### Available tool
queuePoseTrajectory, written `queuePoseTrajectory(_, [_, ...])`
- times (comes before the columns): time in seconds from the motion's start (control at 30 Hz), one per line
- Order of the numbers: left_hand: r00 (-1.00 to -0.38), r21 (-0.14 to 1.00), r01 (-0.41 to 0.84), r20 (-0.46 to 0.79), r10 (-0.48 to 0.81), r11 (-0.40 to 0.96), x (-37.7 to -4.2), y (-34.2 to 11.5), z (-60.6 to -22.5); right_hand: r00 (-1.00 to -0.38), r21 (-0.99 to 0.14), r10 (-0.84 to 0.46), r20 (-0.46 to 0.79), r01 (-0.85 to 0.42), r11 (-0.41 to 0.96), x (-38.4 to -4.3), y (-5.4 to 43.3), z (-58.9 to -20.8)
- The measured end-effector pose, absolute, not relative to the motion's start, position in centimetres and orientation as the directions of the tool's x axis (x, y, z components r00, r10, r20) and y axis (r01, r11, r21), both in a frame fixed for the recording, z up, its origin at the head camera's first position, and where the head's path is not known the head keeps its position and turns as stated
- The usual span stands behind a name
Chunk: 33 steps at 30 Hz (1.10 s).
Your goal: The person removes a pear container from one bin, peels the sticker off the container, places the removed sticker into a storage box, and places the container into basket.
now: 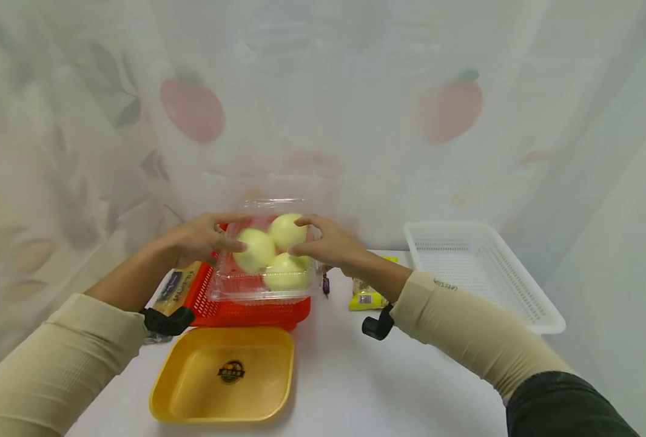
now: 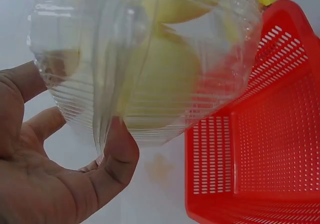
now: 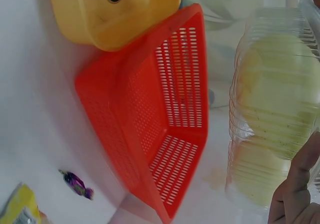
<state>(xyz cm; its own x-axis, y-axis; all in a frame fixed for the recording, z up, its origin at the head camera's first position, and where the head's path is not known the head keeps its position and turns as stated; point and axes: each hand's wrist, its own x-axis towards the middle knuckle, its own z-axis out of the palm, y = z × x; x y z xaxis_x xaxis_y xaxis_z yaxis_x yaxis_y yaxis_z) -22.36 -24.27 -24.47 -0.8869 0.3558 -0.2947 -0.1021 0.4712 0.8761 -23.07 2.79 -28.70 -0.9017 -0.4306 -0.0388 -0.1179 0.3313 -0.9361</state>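
A clear plastic clamshell box (image 1: pixel 225 287) holds three round, pale yellow-green fruits (image 1: pixel 286 272). It hangs in the air over the red perforated basket (image 1: pixel 205 306), apart from it in both wrist views. My left hand (image 1: pixel 199 238) grips one side of the box, with the thumb on the rim in the left wrist view. On the opposite side my right hand (image 1: pixel 330 243) holds the box, fingers spread over its top edge. Only part of that hand shows in the right wrist view, at the lower right. In that view the inside of the basket (image 3: pixel 145 109) shows its slotted walls.
A yellow tray (image 1: pixel 268 388) stands in front of the basket. To the right is a white slotted basket (image 1: pixel 519 273). A purple wrapped candy (image 1: pixel 326 285) and a yellow packet (image 1: pixel 363 300) lie between. Left of the red basket is a brown package (image 1: pixel 178 288).
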Motion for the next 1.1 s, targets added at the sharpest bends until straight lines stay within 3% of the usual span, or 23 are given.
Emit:
queuePoseTrajectory(0.63, [-0.907, 0.845, -0.133, -0.315, 0.28, 0.519, -24.2, -28.2, -29.2, -0.917, -0.929, -0.393, -0.07, -0.084, 0.36, -25.1, -2.3, -33.7])
queuePoseTrajectory(1.1, [-0.906, 0.824, -0.117, -0.317, 0.279, 0.555, -26.2, -28.7, -33.4, -0.929, -0.909, -0.361, -0.076, -0.084, 0.408, -26.0, -3.2, -37.3])
